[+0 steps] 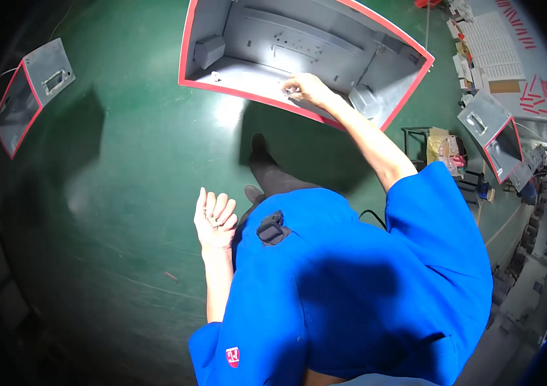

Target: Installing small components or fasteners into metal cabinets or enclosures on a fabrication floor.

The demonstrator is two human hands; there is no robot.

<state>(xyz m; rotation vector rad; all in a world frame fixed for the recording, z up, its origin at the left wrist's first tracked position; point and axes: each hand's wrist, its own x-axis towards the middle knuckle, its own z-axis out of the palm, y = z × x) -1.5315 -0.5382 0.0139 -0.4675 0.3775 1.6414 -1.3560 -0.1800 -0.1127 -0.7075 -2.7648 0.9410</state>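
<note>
A grey metal box [248, 69] with a red-edged opening stands in front of me, its open side toward me. My right hand [307, 89] reaches over the red front edge into the box, low by the inner floor. Its fingers are pinched together around something too small to make out. My left hand [215, 222] is beside my body at the left, away from the box, with its fingers curled in toward the palm. Whatever the curled fingers may hold is hidden. A small pale piece [215, 76] sits on the box floor near its left front corner.
Similar red-edged grey boxes stand at the far left [48, 78] and at the right [489, 122]. At the upper right, a light table [499, 58] bears red strips and white parts. A dark stand [415, 143] with cardboard is nearer. Green floor [138, 212] surrounds me.
</note>
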